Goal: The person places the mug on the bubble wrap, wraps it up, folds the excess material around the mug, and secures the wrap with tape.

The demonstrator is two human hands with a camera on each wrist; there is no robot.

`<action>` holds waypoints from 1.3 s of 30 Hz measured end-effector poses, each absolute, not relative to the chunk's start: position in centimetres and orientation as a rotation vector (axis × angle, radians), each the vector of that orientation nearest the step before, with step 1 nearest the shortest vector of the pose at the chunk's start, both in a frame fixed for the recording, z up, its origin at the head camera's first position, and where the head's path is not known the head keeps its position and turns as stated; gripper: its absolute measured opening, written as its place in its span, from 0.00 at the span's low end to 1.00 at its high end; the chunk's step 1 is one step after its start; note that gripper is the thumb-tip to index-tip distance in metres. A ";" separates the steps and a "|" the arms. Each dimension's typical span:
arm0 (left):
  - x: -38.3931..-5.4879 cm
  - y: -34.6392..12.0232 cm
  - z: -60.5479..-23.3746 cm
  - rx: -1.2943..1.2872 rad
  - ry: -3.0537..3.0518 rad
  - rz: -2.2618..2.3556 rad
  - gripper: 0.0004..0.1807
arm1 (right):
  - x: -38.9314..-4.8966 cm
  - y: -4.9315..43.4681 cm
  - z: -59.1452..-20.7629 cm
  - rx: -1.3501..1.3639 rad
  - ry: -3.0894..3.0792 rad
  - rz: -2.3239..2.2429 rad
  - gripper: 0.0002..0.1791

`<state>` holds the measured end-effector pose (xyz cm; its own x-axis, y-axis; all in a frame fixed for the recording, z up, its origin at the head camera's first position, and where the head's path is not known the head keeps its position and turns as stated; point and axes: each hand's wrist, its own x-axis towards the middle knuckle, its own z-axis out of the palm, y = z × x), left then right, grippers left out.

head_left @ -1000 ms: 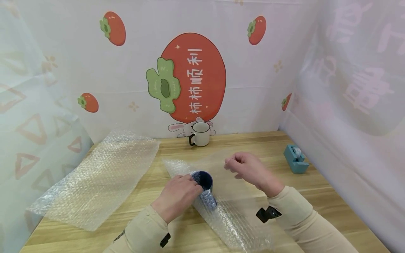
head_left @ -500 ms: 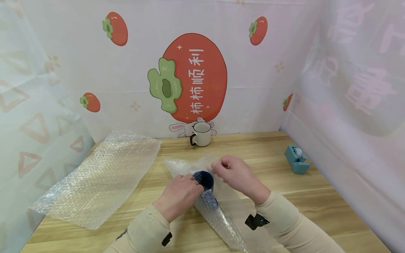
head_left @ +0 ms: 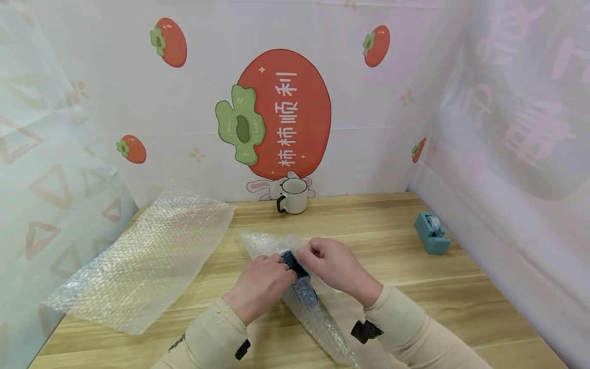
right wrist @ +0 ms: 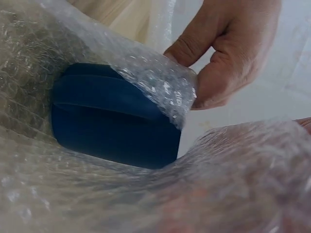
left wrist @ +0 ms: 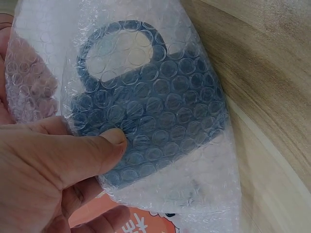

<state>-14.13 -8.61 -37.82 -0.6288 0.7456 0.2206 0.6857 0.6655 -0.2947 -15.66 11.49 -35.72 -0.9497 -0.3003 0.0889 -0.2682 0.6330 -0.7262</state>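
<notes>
A dark blue mug (right wrist: 112, 116) stands on a sheet of bubble wrap (head_left: 318, 328), which is folded up against its side and over part of its mouth. In the left wrist view, the mug's handle (left wrist: 82, 60) shows through the wrap. My left hand (head_left: 262, 282) grips the wrapped mug, its thumb (left wrist: 114, 136) pressing the wrap to the mug's wall; some of its fingers are hidden. Above the mug's right rim, my right hand (head_left: 338, 266) pinches an edge of the wrap between thumb and fingers. The right wrist view shows that pinched corner (right wrist: 180, 92) near the mug.
A second bubble wrap sheet (head_left: 161, 256) lies flat at the left of the wooden table (head_left: 369, 210). A white mug (head_left: 295, 196) with a black handle stands at the back. A teal tape dispenser (head_left: 432, 233) sits at the right.
My right hand has moved left and slightly down to the mug, drawing the wrap's edge over its mouth. The left hand keeps its hold in nearly the same place.
</notes>
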 end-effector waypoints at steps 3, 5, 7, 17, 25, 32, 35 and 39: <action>-14.1 -8.7 -37.9 -1.133 -2.555 0.262 0.05 | -15.7 11.3 -36.1 -0.518 2.790 -1.228 0.15; -14.1 -8.7 -38.0 -1.132 -2.552 0.259 0.05 | -15.7 11.3 -36.4 -0.541 2.783 -1.217 0.16; -14.1 -8.8 -38.0 -1.129 -2.547 0.257 0.04 | -15.7 11.3 -36.7 -0.563 2.779 -1.202 0.17; -14.2 -9.0 -38.5 -1.099 -2.496 0.287 0.04 | -15.8 11.3 -37.3 -0.623 2.744 -1.149 0.14; -14.2 -9.2 -38.9 -1.095 -2.482 0.265 0.04 | -16.2 11.8 -37.1 -0.734 2.688 -1.078 0.19; -14.1 -9.3 -39.0 -1.090 -2.470 0.249 0.02 | -17.1 11.9 -37.0 -0.751 2.660 -1.048 0.09; -14.1 -9.3 -39.1 -1.089 -2.460 0.250 0.02 | -17.7 11.9 -36.7 -0.771 2.631 -1.028 0.07; -14.1 -9.3 -39.1 -1.091 -2.455 0.242 0.02 | -18.4 12.5 -35.6 -0.837 2.473 -0.978 0.07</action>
<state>-14.09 -9.28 -39.14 -0.5914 0.7392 0.3222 0.6622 0.6732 -0.3292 -18.39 12.51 -35.65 -0.7635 -0.6375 -0.1034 -0.3943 0.5870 -0.7071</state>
